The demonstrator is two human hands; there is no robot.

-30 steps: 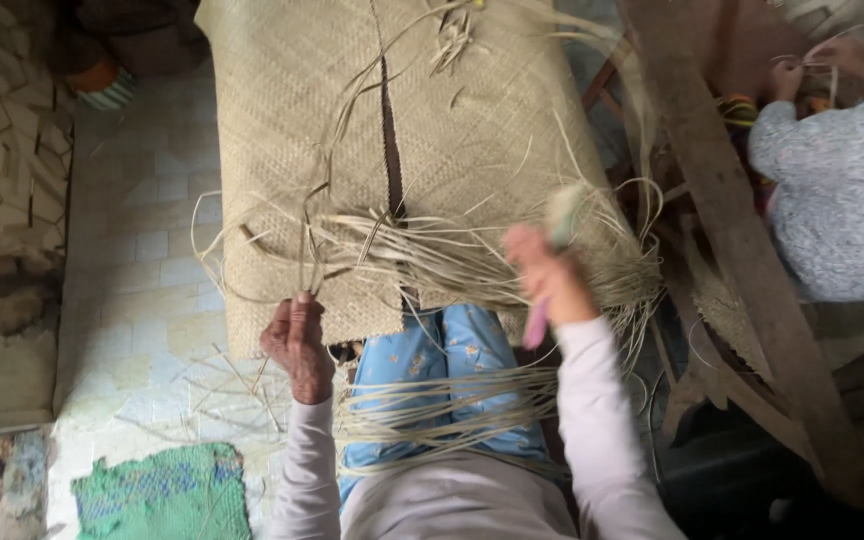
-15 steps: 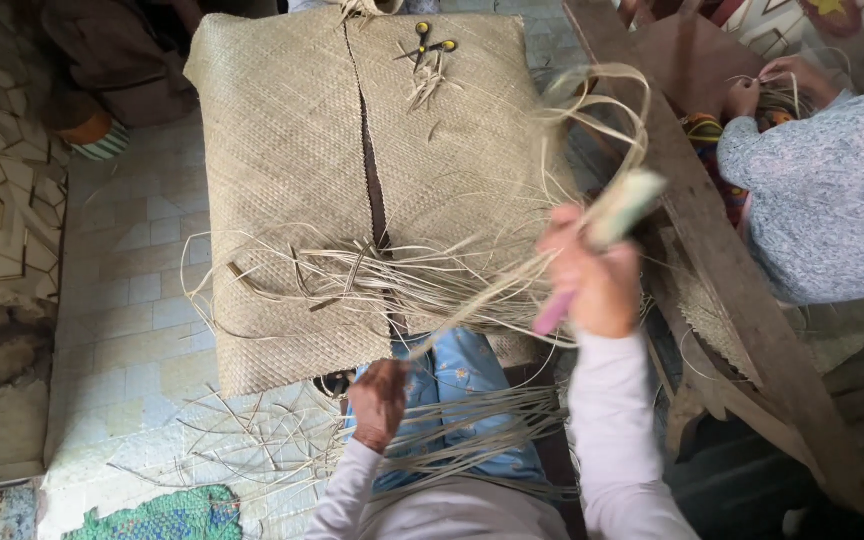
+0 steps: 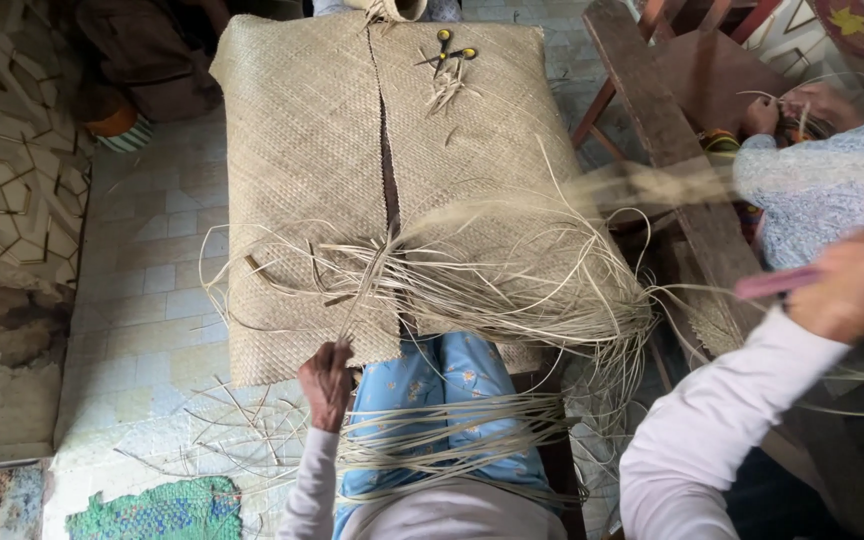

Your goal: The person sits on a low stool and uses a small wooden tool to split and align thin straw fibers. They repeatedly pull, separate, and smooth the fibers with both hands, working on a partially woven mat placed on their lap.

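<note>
On my lap, my left hand [image 3: 325, 382] is pinching loose straw strands [image 3: 472, 275] at the woven mat [image 3: 302, 150] edge; my right hand [image 3: 857, 285] is clenching a pink handle [image 3: 777, 283], pulling—strands could snap or tangle.

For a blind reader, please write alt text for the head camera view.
A person's left hand pinches loose straw strands at the near edge of a large woven mat, while the blurred right hand, raised to the right, holds a pink stick. Scissors lie at the mat's far end; another person works at right.
</note>
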